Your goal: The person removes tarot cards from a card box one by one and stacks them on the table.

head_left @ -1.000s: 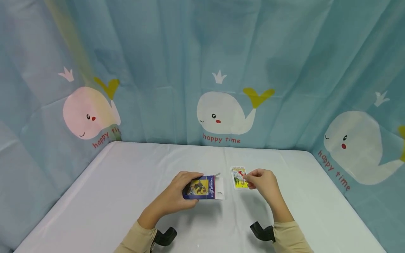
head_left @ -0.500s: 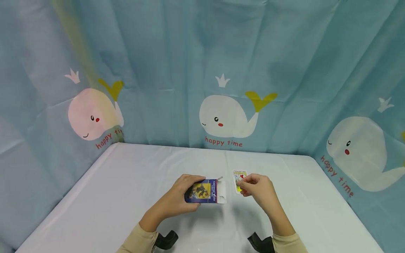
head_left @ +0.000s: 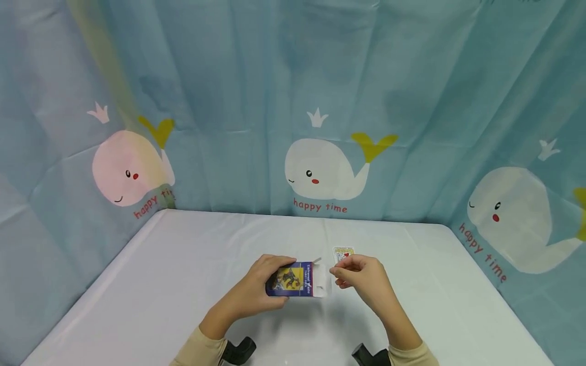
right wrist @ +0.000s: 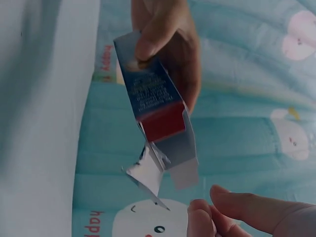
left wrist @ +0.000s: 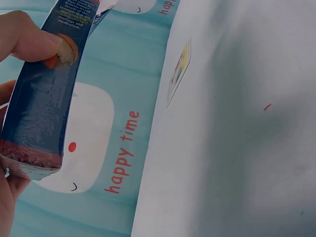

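— What's in your left hand (head_left: 256, 287)?

— The box (head_left: 296, 278). My left grip is clenched round it: the thumb presses one narrow side, as the left wrist view shows, and the other fingers wrap the far side. I hold it just above the tabletop (head_left: 160, 284), lying on its long axis, with the picture face up towards me.

— Which end is open?

— The end that points to my right hand. Its white flaps (head_left: 322, 279) stick out there. In the right wrist view the flaps (right wrist: 163, 170) hang loose from the mouth, one bent off to the side, and a red band crosses the box (right wrist: 153, 96) just behind them.

— And the right hand (head_left: 361, 279)?

— It hangs right beside the flaps, fingers curled, with thumb and forefinger drawn together at the tips. From the head view I cannot tell whether they pinch a flap or only touch it. The right wrist view shows the fingertips (right wrist: 202, 217) close below the flaps, apart from them, with nothing between them that I can make out.

— Where's the card (head_left: 343, 253)?

— Flat on the tabletop, face up, just behind my right hand, whose knuckles cover its near end. The left wrist view catches the card (left wrist: 178, 71) lying near the tabletop's edge, well apart from the box (left wrist: 47, 89).

— Anything else about?

— A blue curtain (head_left: 412, 101) with white whales hangs behind the tabletop on all sides.
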Available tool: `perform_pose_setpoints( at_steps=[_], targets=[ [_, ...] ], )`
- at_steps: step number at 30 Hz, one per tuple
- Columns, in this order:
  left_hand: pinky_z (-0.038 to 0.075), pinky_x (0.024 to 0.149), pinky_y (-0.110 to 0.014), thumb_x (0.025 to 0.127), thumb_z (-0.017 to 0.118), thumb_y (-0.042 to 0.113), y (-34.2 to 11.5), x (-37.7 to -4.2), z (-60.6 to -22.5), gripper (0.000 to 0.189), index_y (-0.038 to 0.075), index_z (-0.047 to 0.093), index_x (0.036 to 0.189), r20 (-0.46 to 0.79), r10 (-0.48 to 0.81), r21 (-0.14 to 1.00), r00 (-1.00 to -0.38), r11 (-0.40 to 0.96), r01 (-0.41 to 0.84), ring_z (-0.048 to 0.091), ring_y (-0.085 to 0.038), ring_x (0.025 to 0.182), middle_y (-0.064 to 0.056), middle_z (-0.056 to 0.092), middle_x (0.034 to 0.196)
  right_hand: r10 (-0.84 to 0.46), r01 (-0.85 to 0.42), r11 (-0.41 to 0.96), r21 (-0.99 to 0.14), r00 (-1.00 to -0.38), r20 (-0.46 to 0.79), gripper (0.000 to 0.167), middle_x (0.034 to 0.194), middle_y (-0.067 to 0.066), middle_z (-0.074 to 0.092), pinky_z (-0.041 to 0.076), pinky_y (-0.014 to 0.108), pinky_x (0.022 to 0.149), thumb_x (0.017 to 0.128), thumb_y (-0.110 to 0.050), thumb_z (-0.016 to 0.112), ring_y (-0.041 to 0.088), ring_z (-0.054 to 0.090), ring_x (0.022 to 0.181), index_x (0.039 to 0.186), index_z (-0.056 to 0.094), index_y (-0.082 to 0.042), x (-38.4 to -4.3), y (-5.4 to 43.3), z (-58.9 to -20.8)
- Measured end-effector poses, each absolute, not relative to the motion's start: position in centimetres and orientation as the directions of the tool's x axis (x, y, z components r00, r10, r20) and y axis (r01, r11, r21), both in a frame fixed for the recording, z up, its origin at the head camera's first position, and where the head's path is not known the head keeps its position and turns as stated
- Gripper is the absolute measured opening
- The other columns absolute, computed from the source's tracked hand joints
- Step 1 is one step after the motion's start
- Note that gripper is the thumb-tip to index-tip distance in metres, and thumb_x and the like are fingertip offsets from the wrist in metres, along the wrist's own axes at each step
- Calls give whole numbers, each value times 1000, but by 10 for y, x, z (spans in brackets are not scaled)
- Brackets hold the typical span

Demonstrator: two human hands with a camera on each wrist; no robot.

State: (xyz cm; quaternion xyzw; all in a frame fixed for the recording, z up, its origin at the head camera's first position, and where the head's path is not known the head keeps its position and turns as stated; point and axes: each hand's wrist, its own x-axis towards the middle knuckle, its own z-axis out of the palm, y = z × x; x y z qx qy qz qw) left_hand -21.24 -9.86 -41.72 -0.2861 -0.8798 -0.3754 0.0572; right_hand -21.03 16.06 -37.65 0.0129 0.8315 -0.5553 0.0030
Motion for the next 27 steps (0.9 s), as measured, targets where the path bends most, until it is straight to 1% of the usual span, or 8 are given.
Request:
perform_pose_setpoints(
  at_steps=[8,16,22,27],
  targets=[
    [45,91,-34,76,81,19,-99,-210,-417,73,30,52,142,314,458,631,-832,554,543,44,-10,116,7,55,135,-43,-5,369,-930,-999,-11,13,80,9,74,59,29,67,84,-13,77,15,69,69,87,73,0,-210,150,-383],
    [45,92,-35,76,80,20,-97,-211,-416,72,28,52,142,323,470,627,-822,544,557,44,-10,117,8,56,135,-49,-2,352,-936,-999,-16,17,83,9,74,59,30,66,83,-13,78,15,69,70,89,73,2,-214,149,-390],
    [46,92,-35,76,81,19,-96,-211,-417,74,31,51,142,325,471,627,-820,542,559,44,-10,119,8,55,136,-48,-1,349,-937,-999,-17,17,80,8,74,59,30,63,82,-14,78,15,68,68,87,73,2,-215,144,-394],
    [46,93,-35,76,81,19,-95,-211,-418,73,30,51,142,317,475,633,-821,538,556,44,-10,119,8,56,136,-27,12,374,-927,-999,-24,17,77,7,73,58,29,61,81,-15,79,14,68,65,84,73,1,-215,141,-396]
  ],
)
